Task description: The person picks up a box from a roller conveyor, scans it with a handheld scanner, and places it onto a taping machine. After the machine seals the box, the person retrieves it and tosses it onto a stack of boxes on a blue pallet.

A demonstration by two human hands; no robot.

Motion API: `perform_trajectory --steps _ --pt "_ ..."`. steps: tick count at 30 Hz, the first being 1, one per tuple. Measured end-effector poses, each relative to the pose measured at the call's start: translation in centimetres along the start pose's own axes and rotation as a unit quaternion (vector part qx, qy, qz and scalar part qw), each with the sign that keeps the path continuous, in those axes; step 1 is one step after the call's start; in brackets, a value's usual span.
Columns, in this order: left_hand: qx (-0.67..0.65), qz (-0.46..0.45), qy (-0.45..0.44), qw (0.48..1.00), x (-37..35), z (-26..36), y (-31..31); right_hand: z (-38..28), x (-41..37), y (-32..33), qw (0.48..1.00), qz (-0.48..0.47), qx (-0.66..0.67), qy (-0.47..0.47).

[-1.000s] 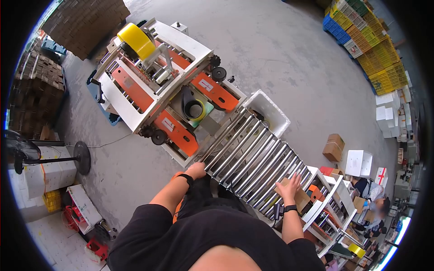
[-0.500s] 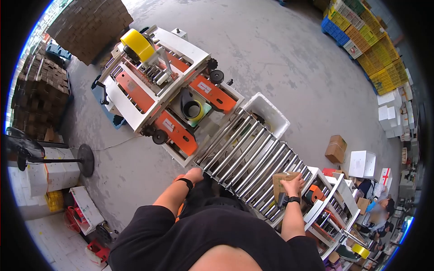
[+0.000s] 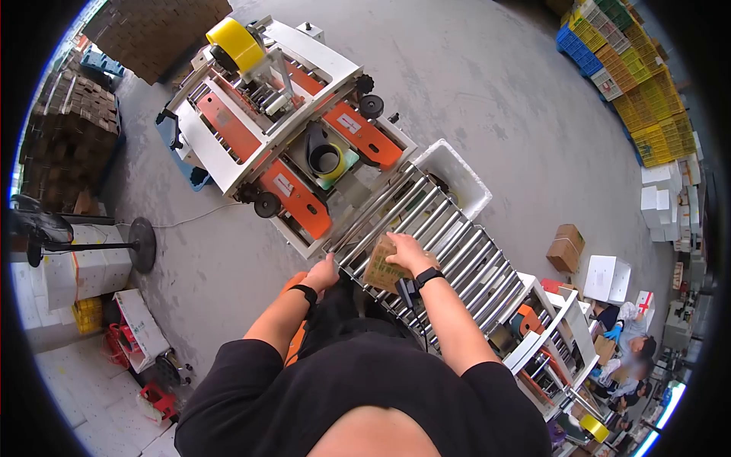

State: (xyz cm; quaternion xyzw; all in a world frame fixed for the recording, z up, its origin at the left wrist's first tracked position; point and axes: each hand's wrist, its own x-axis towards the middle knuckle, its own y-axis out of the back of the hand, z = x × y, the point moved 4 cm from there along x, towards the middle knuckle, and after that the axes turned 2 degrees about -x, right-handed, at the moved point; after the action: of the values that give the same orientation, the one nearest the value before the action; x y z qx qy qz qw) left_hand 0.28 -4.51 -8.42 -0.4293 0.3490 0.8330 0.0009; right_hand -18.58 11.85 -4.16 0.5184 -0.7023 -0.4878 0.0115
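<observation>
On the metal roller conveyor [image 3: 457, 259], near its left end, lies a small brown cardboard box [image 3: 383, 266]. My right hand [image 3: 409, 255] grips the box from above and its right side. A black device hangs beneath that wrist, beside a dark watch. My left hand [image 3: 323, 274] is at the conveyor's near left corner, fingers curled, a black band on its wrist; whatever it may hold is too small to tell. Beyond the rollers stands a taping machine [image 3: 266, 129] with orange side plates and a yellow tape roll [image 3: 235, 46] on top.
A white foam box [image 3: 474, 190] stands behind the conveyor. A second machine [image 3: 548, 343] adjoins its right end, with people [image 3: 628, 365] beyond. A fan [image 3: 142, 245] is at left. Carton stacks [image 3: 68, 137] and yellow crates [image 3: 647, 99] stand farther off.
My right hand and the cardboard box have moved left along the rollers, towards the taping machine. My left hand has shifted slightly, staying near the conveyor's corner.
</observation>
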Motion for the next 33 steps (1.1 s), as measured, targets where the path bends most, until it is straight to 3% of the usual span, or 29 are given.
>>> perform_trajectory --steps 2,5,9,14,21,24,28,31,33 --pt "-0.024 0.056 -0.026 0.998 -1.0 2.4 1.6 0.8 -0.4 2.5 0.987 0.139 -0.074 -0.037" --pt "-0.035 0.068 -0.089 0.993 -1.6 6.1 2.1 3.6 -2.4 2.7 0.974 0.183 -0.064 -0.113" --pt "0.079 0.087 -0.247 0.962 -1.9 10.8 1.5 2.7 -7.1 1.6 0.962 0.246 -0.086 -0.082" --pt "0.186 0.16 -0.249 0.937 -1.3 12.9 1.7 0.1 -10.0 -2.2 0.966 0.19 -0.089 -0.148" --pt "0.253 0.136 -0.273 0.918 0.9 14.5 2.5 -1.1 -9.0 -1.6 0.97 0.102 -0.155 -0.155" --pt "0.275 0.148 -0.277 0.909 2.0 14.9 2.4 -1.5 -8.2 -1.8 0.966 0.099 -0.114 -0.211" --pt "0.354 0.175 -0.307 0.866 1.9 14.5 2.0 -0.6 -7.7 -2.0 0.968 0.132 -0.072 -0.2" --pt "0.342 0.133 -0.246 0.897 1.9 14.0 1.4 0.3 -7.7 -0.4 0.976 0.146 -0.115 -0.115" --pt "0.359 0.115 -0.227 0.898 1.7 14.0 1.2 0.2 -8.1 1.1 0.962 0.202 -0.099 -0.157"
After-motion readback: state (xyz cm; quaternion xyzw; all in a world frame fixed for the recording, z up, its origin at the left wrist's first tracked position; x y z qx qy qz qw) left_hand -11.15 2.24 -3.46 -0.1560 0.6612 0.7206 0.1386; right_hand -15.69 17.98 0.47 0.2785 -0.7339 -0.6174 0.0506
